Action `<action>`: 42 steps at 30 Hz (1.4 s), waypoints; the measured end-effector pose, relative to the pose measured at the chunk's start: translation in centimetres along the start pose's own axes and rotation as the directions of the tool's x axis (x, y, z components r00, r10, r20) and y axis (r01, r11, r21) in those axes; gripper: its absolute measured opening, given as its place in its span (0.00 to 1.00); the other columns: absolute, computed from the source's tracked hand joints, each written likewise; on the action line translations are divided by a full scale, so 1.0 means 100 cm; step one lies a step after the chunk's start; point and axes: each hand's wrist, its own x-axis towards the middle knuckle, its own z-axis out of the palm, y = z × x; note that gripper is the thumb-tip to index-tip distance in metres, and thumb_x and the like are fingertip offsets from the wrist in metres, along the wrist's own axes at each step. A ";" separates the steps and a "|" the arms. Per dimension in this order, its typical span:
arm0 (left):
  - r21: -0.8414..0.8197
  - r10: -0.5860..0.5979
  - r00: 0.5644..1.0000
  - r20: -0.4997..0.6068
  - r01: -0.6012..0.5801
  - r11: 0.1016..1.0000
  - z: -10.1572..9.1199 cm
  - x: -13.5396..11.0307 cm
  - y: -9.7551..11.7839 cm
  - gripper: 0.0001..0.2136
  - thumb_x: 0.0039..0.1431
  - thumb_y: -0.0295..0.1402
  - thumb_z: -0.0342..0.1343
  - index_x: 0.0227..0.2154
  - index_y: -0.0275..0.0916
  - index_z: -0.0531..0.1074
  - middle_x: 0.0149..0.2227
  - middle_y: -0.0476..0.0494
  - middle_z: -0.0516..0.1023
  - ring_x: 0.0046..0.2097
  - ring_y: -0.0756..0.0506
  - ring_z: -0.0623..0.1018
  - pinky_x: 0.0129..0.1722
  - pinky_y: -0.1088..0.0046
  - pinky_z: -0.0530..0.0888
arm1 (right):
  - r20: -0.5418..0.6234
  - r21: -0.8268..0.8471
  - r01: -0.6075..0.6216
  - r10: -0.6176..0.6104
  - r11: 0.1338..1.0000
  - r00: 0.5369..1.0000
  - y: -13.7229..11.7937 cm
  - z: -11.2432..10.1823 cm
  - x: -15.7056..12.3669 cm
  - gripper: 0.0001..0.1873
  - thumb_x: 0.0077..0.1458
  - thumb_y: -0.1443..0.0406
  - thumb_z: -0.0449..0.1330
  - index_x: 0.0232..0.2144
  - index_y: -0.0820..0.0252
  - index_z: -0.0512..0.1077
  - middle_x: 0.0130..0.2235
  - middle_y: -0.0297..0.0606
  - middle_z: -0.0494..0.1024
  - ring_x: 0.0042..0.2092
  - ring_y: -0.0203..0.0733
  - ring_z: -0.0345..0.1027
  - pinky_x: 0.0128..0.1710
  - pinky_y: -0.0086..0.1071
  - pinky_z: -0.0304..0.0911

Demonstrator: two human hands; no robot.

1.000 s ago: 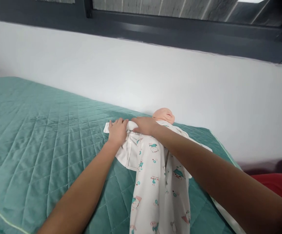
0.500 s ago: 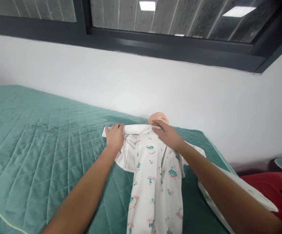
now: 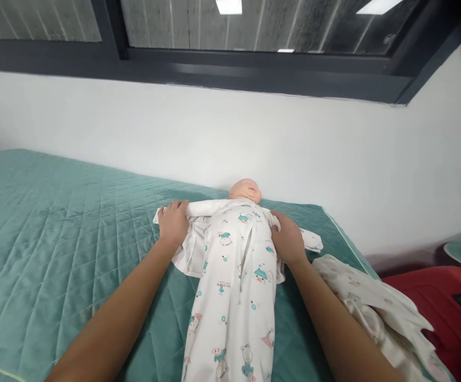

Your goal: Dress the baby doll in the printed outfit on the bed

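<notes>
A baby doll (image 3: 244, 189) lies on its back on the green quilted bed cover (image 3: 67, 249), its head by the wall. A white baby outfit (image 3: 234, 276) with teal and pink cartoon prints covers it up to the neck. My left hand (image 3: 173, 223) is closed round the stretched-out sleeve at the doll's left side in view. My right hand (image 3: 288, 236) grips the outfit's edge near the opposite shoulder, fingers curled over the fabric. The other sleeve (image 3: 312, 241) sticks out beyond that hand. Arms inside the sleeves are hidden.
A crumpled pale printed cloth (image 3: 373, 302) lies at the bed's right edge, partly behind my forearm. Beyond it is a red object (image 3: 445, 302) with a dark handle-like part. The white wall (image 3: 174, 132) and a dark window frame (image 3: 254, 74) stand behind the bed.
My right hand has moved down from the neckline to the outfit's side edge, uncovering the doll's face. My left hand stays on the sleeve. The view has shifted slightly right.
</notes>
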 end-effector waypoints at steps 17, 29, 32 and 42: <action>-0.035 -0.043 0.999 0.019 0.044 0.998 -0.006 -0.002 -0.017 0.22 0.62 0.27 0.44 0.57 0.46 0.66 0.56 0.41 0.72 0.59 0.39 0.70 0.61 0.56 0.60 | 0.014 -0.014 0.079 -0.078 0.997 0.997 -0.003 0.005 -0.007 0.25 0.56 0.67 0.50 0.56 0.62 0.65 0.57 0.46 0.72 0.59 0.51 0.61 0.61 0.47 0.49; -0.266 0.023 0.995 -0.096 -0.048 0.963 -0.029 -0.030 0.019 0.18 0.62 0.27 0.43 0.52 0.42 0.70 0.57 0.43 0.72 0.60 0.43 0.69 0.62 0.61 0.64 | -0.099 0.102 -0.110 0.121 0.989 0.988 -0.002 -0.006 -0.006 0.24 0.51 0.70 0.49 0.51 0.59 0.69 0.50 0.43 0.76 0.53 0.52 0.67 0.55 0.43 0.57; -0.487 0.142 0.989 -0.034 -0.140 0.862 -0.049 -0.024 0.070 0.14 0.65 0.32 0.43 0.46 0.42 0.73 0.51 0.46 0.76 0.54 0.46 0.74 0.56 0.69 0.70 | -0.116 0.104 -0.132 0.144 0.986 0.983 -0.005 -0.007 -0.007 0.21 0.55 0.65 0.51 0.50 0.60 0.70 0.50 0.44 0.76 0.51 0.52 0.68 0.54 0.43 0.58; 0.024 0.505 0.733 0.456 -0.578 0.816 -0.035 0.006 0.227 0.13 0.55 0.30 0.57 0.43 0.37 0.78 0.52 0.31 0.74 0.53 0.34 0.72 0.55 0.52 0.64 | -0.079 0.000 -0.107 0.107 0.994 0.991 0.001 -0.010 -0.008 0.17 0.59 0.64 0.51 0.49 0.59 0.69 0.48 0.44 0.78 0.50 0.52 0.68 0.52 0.40 0.54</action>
